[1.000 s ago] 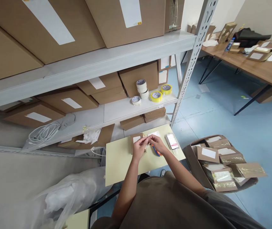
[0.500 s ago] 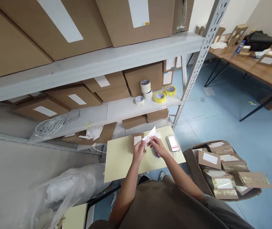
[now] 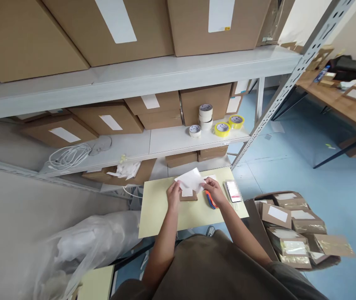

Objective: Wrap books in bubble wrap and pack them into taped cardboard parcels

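My left hand [image 3: 173,194] and my right hand [image 3: 214,190] both pinch a white paper sheet [image 3: 191,179], held flat above a small brown cardboard box [image 3: 188,194] with a white label. The box lies on a pale yellow table [image 3: 159,212]. Orange and blue scissors [image 3: 210,201] lie just under my right hand. A phone [image 3: 233,191] rests at the table's right end.
A grey metal shelf rack [image 3: 165,141] behind the table holds cardboard boxes, tape rolls [image 3: 222,128] and a white cable [image 3: 68,156]. An open carton [image 3: 290,225] of taped packages sits on the blue floor at right. A clear plastic bag [image 3: 80,250] lies at left. A wooden desk [image 3: 346,100] stands far right.
The white sheet has been lifted and spread out flat between both hands above the box. The view has shifted left and slightly up.
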`<state>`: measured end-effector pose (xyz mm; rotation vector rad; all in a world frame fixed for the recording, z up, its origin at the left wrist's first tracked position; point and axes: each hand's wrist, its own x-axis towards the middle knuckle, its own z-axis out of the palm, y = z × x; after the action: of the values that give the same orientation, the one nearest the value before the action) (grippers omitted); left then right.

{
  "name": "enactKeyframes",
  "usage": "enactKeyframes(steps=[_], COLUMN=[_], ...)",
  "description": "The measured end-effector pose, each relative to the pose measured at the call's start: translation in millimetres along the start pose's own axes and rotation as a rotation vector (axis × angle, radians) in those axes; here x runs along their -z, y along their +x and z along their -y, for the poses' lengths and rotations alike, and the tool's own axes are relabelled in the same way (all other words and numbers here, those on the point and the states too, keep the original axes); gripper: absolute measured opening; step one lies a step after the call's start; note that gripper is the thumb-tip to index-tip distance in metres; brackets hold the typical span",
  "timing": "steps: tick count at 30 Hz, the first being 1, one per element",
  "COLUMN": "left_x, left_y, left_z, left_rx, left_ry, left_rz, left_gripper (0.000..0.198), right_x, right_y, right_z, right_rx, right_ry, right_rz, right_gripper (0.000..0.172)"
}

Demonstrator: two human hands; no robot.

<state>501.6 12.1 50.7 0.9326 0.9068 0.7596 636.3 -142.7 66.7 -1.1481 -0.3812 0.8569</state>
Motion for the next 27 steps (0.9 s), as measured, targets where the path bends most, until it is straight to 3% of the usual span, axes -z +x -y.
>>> enactKeyframes(steps=[3,6,9,12,17,21,24,27], left_x=[43.0,88.5,130.5,172.7,252.8,310.1,338.4,353.4], left_y=[36,59,66,66,64,64,67,73], left_z=[-17,-34,-48,-62,-90,-110,-118,-119], left_rx=[0.019,-0.066,-0.188,-0.252,-0.281,-0.284,-0.270,-0.263], left_ry=[-0.099,-0.071,0.040,0.131,0.194,0.215,0.215,0.233], left_rz=[-0.339,-0.490,-0.471,-0.479,-0.537,-0.527,-0.507,-0.509], left_gripper=[0.042,0.039,0.042,0.046,0.050,0.050,0.049,0.051], right_x=[-14,-43,-89,-145,-247,-329,-377,-403], right_y=[8,24,45,68,115,162,194,214], right_z=[-7,-24,-51,-86,-153,-190,-201,-204], right_rx=[0.038,0.048,-0.024,-0.131,-0.293,-0.386,-0.309,-0.144], right_ry=[0.058,0.109,0.104,0.047,-0.028,-0.044,-0.120,-0.199], right_rz=[-0.144,-0.280,-0.308,-0.242,-0.088,-0.069,-0.075,-0.048], right_gripper=[0.035,0.034,0.037,0.043,0.043,0.044,0.040,0.042])
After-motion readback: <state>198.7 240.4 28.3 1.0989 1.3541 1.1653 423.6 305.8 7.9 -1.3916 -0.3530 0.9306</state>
